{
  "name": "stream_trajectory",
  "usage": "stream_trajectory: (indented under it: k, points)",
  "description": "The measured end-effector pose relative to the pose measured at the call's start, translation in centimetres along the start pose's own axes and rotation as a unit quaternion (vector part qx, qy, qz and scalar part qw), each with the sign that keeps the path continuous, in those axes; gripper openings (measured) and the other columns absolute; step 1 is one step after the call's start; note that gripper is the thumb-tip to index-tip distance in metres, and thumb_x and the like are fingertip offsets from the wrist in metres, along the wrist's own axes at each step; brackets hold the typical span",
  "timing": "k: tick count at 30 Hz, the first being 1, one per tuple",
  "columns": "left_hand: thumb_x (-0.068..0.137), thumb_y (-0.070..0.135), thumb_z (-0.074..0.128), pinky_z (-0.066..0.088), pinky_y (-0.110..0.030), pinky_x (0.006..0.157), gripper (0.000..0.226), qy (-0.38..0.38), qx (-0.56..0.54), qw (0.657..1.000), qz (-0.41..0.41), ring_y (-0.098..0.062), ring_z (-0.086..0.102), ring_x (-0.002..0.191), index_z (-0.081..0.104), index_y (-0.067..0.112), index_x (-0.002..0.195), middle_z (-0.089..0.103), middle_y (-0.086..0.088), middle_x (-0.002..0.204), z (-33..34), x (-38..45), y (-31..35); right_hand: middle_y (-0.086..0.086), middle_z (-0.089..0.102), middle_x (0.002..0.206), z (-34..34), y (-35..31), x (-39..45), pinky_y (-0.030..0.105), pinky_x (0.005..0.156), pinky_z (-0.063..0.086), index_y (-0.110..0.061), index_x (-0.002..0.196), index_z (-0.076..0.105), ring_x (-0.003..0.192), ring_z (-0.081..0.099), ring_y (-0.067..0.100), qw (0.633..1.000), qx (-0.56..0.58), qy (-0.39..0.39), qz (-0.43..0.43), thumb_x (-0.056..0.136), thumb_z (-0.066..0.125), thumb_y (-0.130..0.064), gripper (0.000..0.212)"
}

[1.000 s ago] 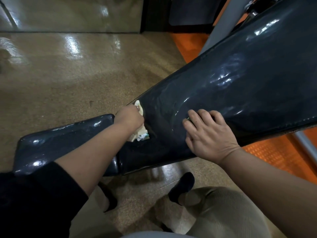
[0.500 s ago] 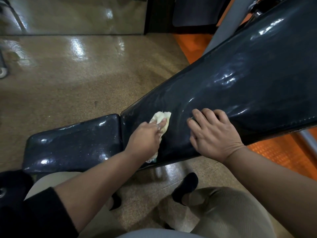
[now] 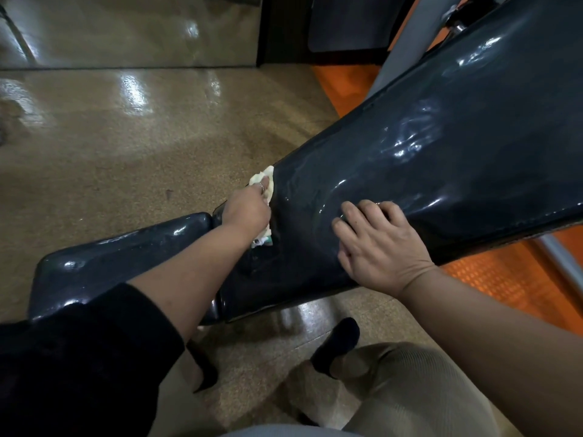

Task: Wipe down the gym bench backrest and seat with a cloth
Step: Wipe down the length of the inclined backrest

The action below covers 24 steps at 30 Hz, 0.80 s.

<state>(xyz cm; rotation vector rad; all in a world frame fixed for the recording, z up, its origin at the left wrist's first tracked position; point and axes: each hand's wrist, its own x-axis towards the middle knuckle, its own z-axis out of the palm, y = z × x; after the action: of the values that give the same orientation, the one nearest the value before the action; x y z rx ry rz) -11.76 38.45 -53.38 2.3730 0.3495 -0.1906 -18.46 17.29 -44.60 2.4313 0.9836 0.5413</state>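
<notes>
The glossy dark backrest of the gym bench slopes up to the upper right, and its small dark seat lies low at the left. My left hand holds a pale yellow cloth against the far edge of the backrest's lower end, close to the gap between backrest and seat. Cloth shows above and below that hand. My right hand rests with spread fingers on the backrest's near side, holding nothing.
A shiny speckled tan floor spreads to the left. Orange flooring and grey frame bars lie behind and under the backrest. My knee and dark shoes are below the bench. A mirror wall stands at the back.
My left hand has swept the cloth from the near middle of the backrest's lower end out to its far edge. My right hand has stayed in place on the backrest.
</notes>
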Motion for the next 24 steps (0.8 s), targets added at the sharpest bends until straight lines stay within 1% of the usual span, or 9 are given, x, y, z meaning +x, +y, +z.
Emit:
stream_trajectory:
  k: [3, 6, 9, 11, 12, 15, 18, 22, 24]
  points:
    - [0.093, 0.015, 0.045, 0.044, -0.028, 0.079, 0.053, 0.015, -0.004, 0.999, 0.032, -0.024, 0.057, 0.102, 0.039, 0.044, 0.138, 0.057, -0.007, 0.123, 0.5, -0.9, 0.3, 0.011, 0.060, 0.110, 0.0, 0.0, 0.0, 0.041, 0.080, 0.037, -0.010, 0.096, 0.060, 0.093, 0.056, 0.029, 1.000, -0.002, -0.002, 0.000, 0.083, 0.044, -0.026, 0.026]
    - [0.093, 0.017, 0.045, 0.046, -0.033, 0.087, 0.054, 0.016, -0.009, 0.993, 0.115, -0.021, 0.051, 0.092, 0.036, 0.045, 0.138, 0.057, -0.009, 0.115, 1.6, -4.3, -0.2, 0.012, 0.060, 0.111, 0.0, 0.0, 0.0, 0.041, 0.080, 0.036, -0.010, 0.096, 0.059, 0.093, 0.056, 0.030, 1.000, 0.000, -0.001, -0.005, 0.084, 0.043, -0.026, 0.026]
    - [0.094, 0.014, 0.044, 0.047, -0.035, 0.087, 0.056, -0.003, -0.003, 0.987, 0.161, -0.016, 0.044, 0.092, 0.031, 0.038, 0.143, 0.058, -0.004, 0.121, 2.2, -7.9, -1.4, 0.012, 0.060, 0.111, -0.1, 0.0, 0.0, 0.042, 0.080, 0.036, -0.010, 0.097, 0.059, 0.093, 0.056, 0.030, 1.000, 0.000, -0.003, -0.003, 0.084, 0.043, -0.026, 0.026]
    - [0.095, 0.013, 0.042, 0.046, -0.035, 0.086, 0.056, -0.010, 0.008, 0.988, 0.156, -0.017, 0.044, 0.094, 0.029, 0.034, 0.145, 0.058, 0.001, 0.125, 2.6, -8.6, -2.4, 0.012, 0.060, 0.111, -0.1, -0.1, -0.1, 0.042, 0.080, 0.037, -0.010, 0.097, 0.059, 0.093, 0.056, 0.030, 1.000, 0.000, -0.004, -0.001, 0.084, 0.043, -0.026, 0.026]
    - [0.095, 0.013, 0.041, 0.045, -0.033, 0.085, 0.056, -0.013, 0.010, 0.990, 0.143, -0.017, 0.043, 0.093, 0.028, 0.034, 0.145, 0.059, 0.001, 0.122, 2.6, -8.6, -2.7, 0.012, 0.060, 0.111, -0.1, 0.0, -0.1, 0.042, 0.080, 0.037, -0.010, 0.097, 0.059, 0.093, 0.056, 0.031, 1.000, 0.002, -0.005, -0.001, 0.085, 0.042, -0.026, 0.026]
    - [0.095, 0.014, 0.042, 0.043, -0.030, 0.086, 0.055, -0.022, -0.004, 0.996, 0.082, -0.020, 0.048, 0.101, 0.030, 0.034, 0.145, 0.061, -0.006, 0.114, 2.5, -7.5, -2.3, 0.012, 0.060, 0.110, -0.1, 0.0, -0.1, 0.042, 0.079, 0.038, -0.010, 0.097, 0.059, 0.092, 0.056, 0.031, 1.000, 0.005, -0.005, -0.001, 0.085, 0.043, -0.026, 0.026]
    - [0.093, 0.010, 0.042, 0.047, -0.035, 0.087, 0.057, -0.018, -0.029, 0.998, 0.049, -0.024, 0.053, 0.101, 0.032, 0.033, 0.144, 0.062, -0.010, 0.109, 2.1, -7.1, -1.1, 0.011, 0.060, 0.106, -0.3, 0.0, -0.1, 0.042, 0.078, 0.039, -0.010, 0.095, 0.058, 0.088, 0.056, 0.030, 1.000, 0.002, 0.002, 0.001, 0.084, 0.041, -0.025, 0.025]
    - [0.095, 0.012, 0.042, 0.046, -0.036, 0.089, 0.055, -0.011, -0.026, 0.994, 0.102, -0.025, 0.050, 0.099, 0.031, 0.037, 0.144, 0.050, -0.003, 0.098, 1.8, -9.5, 0.1, 0.012, 0.060, 0.104, -0.3, -0.1, 0.0, 0.042, 0.077, 0.038, -0.009, 0.092, 0.057, 0.087, 0.056, 0.030, 1.000, 0.005, 0.003, 0.003, 0.084, 0.040, -0.024, 0.024]
    - [0.095, 0.015, 0.041, 0.047, -0.035, 0.089, 0.057, -0.010, -0.024, 0.991, 0.135, -0.021, 0.049, 0.094, 0.027, 0.040, 0.144, 0.051, -0.007, 0.104, 2.4, -11.4, -0.4, 0.012, 0.060, 0.103, -0.4, -0.2, 0.0, 0.042, 0.077, 0.038, -0.009, 0.090, 0.058, 0.086, 0.056, 0.031, 1.000, 0.006, 0.003, 0.003, 0.084, 0.040, -0.024, 0.024]
